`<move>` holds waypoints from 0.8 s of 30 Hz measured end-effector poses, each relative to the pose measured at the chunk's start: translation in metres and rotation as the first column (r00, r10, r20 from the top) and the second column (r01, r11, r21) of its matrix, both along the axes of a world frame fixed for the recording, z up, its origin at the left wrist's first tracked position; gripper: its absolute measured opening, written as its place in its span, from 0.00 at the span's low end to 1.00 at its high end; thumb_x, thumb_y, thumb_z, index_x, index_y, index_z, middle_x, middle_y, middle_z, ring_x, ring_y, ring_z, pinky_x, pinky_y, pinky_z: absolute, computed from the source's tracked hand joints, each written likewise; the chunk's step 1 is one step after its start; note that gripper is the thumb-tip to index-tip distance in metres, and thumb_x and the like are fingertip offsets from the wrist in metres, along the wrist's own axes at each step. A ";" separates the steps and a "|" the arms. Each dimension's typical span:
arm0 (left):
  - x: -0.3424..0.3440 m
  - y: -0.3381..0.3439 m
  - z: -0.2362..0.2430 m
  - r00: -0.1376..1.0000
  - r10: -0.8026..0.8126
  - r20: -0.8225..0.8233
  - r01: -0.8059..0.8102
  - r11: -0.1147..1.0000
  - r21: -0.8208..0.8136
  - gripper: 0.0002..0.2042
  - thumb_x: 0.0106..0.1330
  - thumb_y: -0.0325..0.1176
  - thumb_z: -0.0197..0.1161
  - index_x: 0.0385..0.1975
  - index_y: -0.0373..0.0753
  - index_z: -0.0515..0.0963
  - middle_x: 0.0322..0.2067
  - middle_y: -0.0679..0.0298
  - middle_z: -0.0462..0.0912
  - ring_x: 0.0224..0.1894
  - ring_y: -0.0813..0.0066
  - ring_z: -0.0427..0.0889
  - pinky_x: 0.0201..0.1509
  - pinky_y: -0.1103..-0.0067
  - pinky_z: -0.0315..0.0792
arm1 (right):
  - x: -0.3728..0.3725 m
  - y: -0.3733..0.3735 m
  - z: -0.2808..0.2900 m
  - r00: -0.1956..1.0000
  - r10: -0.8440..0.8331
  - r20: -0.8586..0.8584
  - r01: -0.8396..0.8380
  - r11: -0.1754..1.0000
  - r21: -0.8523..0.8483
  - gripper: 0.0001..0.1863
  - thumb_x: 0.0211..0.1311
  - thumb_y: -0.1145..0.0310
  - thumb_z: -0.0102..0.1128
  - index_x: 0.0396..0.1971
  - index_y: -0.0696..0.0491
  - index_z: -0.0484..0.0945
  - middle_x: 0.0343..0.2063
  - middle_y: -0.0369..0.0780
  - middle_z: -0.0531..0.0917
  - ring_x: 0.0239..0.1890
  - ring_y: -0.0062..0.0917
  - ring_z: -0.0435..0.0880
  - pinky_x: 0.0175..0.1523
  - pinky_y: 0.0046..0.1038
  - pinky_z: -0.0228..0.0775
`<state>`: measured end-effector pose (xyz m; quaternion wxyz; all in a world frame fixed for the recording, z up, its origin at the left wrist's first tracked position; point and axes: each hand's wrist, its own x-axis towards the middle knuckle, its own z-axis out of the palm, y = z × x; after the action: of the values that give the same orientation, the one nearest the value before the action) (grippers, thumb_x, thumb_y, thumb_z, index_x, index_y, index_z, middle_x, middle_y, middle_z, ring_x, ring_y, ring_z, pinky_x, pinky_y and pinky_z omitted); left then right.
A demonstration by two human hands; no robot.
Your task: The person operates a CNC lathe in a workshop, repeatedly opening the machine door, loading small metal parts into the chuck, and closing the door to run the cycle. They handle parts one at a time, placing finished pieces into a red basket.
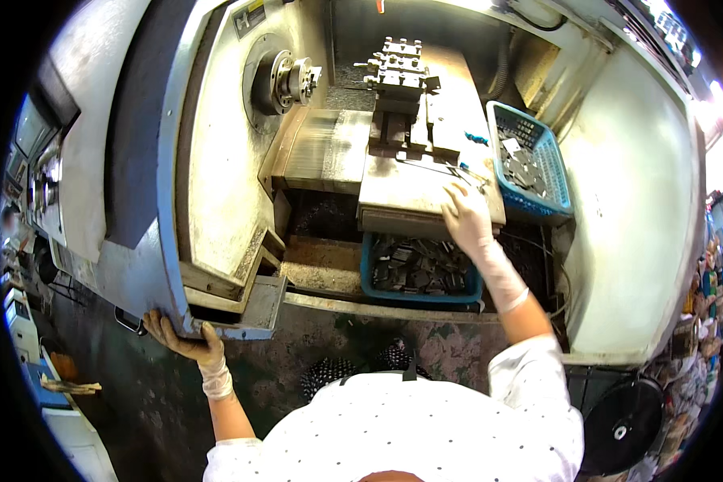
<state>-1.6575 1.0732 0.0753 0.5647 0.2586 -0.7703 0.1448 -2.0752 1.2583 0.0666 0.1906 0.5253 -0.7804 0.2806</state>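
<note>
My left hand (pixel 186 344), in a soiled glove, has its fingers curled on the lower edge of the blue-grey machine door (pixel 136 277). My right hand (pixel 466 213), in a pale glove, reaches over the flat slide (pixel 390 193) with fingers apart and nothing visibly held. Just beyond its fingertips lie a thin metal rod (pixel 430 167) and a small blue-marked tool (pixel 474 175). Farther back stand a steel tool block (pixel 400 76) and, to the left, a round chuck (pixel 285 80).
A blue basket of grey metal pieces (pixel 526 169) stands right of the slide, near a blue fitting (pixel 476 138). A second basket (pixel 422 269) with dark pieces sits below. The curved white panel (pixel 618 209) bounds the right side; a black disc (pixel 622 422) is at lower right.
</note>
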 end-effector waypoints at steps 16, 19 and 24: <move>-0.018 0.018 -0.031 0.933 0.293 -0.208 -0.245 0.942 0.228 0.26 0.57 0.35 0.46 0.53 0.31 0.49 0.54 0.47 0.51 0.58 0.50 0.49 0.59 0.58 0.41 | -0.014 -0.192 0.072 0.451 0.282 0.847 -0.432 0.899 -0.069 0.12 0.58 0.68 0.42 0.42 0.51 0.68 0.20 0.33 0.72 0.13 0.12 0.61 0.16 0.16 0.54; 0.024 0.017 -0.075 0.918 0.374 -0.133 -0.332 0.907 0.261 0.27 0.56 0.36 0.46 0.53 0.32 0.49 0.54 0.46 0.50 0.58 0.50 0.47 0.59 0.57 0.40 | -0.003 -0.267 0.063 0.169 0.387 0.907 -0.282 0.900 -0.332 0.12 0.59 0.66 0.40 0.39 0.50 0.71 0.18 0.31 0.70 0.14 0.11 0.61 0.17 0.15 0.54; 0.031 0.019 -0.088 0.923 0.378 -0.079 -0.353 0.908 0.226 0.24 0.57 0.34 0.47 0.51 0.32 0.51 0.54 0.43 0.50 0.57 0.47 0.49 0.57 0.57 0.45 | -0.055 -0.353 -0.008 0.049 0.350 0.935 0.292 0.891 -0.348 0.10 0.58 0.63 0.42 0.32 0.50 0.72 0.14 0.31 0.67 0.11 0.14 0.61 0.14 0.17 0.53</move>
<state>-1.6269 1.0923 -0.0130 0.5431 0.4639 -0.6834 0.1510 -2.1298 0.9050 0.0585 -0.2909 0.1390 -0.5901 0.7402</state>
